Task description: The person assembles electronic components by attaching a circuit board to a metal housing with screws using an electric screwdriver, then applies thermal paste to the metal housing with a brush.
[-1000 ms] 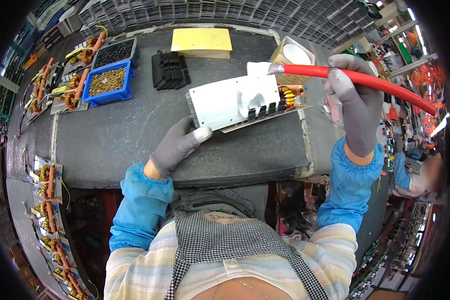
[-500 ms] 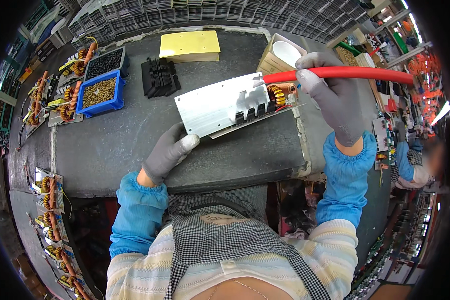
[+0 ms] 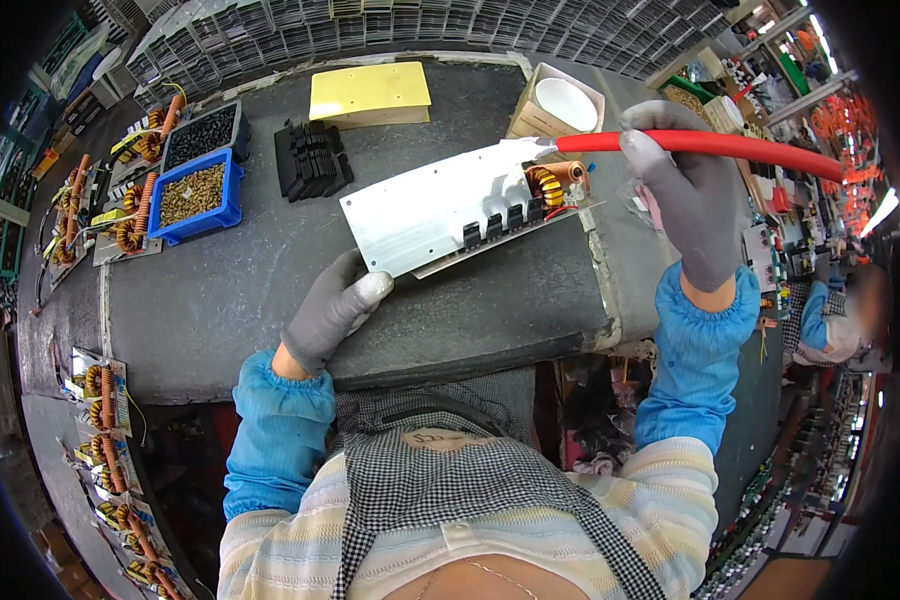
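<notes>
My left hand (image 3: 332, 312) grips the near left corner of a white-silver metal plate (image 3: 425, 212), its thumb on the face. The plate is tilted, with a circuit board (image 3: 470, 257) along its lower edge; black components (image 3: 493, 224) line that edge. A yellow ring coil (image 3: 545, 186) and a copper coil (image 3: 567, 172) show at its right end. My right hand (image 3: 685, 190) is closed round a long red-handled brush (image 3: 780, 153). The brush's pale tip is at the plate's far right corner; whether it touches is hard to tell. Whitish smears mark both gloves' fingertips.
Beyond the plate are a stack of black parts (image 3: 311, 165), a yellow block (image 3: 370, 92) and a cardboard box (image 3: 528, 120) holding a white tub (image 3: 567, 103). A blue bin (image 3: 233, 195) of brass-coloured pieces stands left, near several coil boards (image 3: 105, 395). A co-worker (image 3: 830, 320) is far right.
My right hand and the brush have shifted slightly right, the brush tip moving toward the plate's far right corner. My left hand still holds the plate.
</notes>
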Tool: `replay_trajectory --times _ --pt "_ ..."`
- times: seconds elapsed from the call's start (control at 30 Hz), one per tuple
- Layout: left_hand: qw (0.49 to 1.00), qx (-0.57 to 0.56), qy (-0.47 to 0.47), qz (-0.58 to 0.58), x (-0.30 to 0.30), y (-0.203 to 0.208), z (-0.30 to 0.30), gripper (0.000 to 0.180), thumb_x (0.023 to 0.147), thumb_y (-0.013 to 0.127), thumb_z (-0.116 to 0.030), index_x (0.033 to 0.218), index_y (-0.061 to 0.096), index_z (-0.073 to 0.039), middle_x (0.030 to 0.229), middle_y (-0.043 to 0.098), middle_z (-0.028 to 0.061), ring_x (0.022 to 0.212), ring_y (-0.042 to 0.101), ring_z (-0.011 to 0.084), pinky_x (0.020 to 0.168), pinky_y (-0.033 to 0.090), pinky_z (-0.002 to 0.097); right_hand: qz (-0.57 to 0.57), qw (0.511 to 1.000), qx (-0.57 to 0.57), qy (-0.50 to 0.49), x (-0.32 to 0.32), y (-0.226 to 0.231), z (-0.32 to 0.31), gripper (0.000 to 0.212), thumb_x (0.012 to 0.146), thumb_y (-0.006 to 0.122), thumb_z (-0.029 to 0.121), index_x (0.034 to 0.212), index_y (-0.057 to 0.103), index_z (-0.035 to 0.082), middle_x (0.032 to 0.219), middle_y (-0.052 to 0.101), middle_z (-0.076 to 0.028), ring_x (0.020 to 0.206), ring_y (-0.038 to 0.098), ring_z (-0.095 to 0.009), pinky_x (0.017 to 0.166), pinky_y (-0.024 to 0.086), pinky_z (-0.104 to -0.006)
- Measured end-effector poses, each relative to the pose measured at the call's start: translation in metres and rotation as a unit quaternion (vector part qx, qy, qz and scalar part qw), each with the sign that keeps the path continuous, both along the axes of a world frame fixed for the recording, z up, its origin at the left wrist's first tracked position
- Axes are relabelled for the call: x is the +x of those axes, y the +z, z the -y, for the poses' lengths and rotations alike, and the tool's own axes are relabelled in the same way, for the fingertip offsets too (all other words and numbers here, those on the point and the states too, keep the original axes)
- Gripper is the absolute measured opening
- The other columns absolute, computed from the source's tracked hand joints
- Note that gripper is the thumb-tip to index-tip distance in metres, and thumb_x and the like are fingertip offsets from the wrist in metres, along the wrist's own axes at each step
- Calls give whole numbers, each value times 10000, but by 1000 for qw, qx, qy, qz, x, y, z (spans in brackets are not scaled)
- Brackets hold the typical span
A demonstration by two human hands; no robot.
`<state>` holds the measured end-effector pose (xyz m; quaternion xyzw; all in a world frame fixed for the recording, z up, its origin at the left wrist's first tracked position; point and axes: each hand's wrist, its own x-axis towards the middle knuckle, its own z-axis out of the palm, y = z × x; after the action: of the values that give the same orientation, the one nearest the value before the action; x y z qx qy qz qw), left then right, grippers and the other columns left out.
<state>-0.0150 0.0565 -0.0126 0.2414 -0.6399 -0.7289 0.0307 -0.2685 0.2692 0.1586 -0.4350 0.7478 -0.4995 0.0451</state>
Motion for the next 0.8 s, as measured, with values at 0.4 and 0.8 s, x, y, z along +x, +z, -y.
replay_trajectory --times 0.4,0.8 --pt "1000 2 -9 -8 2 -3 0 1195 741 752 -672 1445 332 198 1351 507 379 1296 506 433 1119 375 460 -46 998 -17 33 12 -7 11 170 911 695 162 983 699 8 787 626 3 749 593 -52 656 468 -217" --pt "999 13 -30 35 2 -1 1 1241 718 742 -719 1444 335 202 1324 525 361 1248 533 390 1076 409 426 15 999 -35 -2 5 2 -10 152 909 686 129 982 698 -4 813 625 -6 727 577 -44 637 454 -208"
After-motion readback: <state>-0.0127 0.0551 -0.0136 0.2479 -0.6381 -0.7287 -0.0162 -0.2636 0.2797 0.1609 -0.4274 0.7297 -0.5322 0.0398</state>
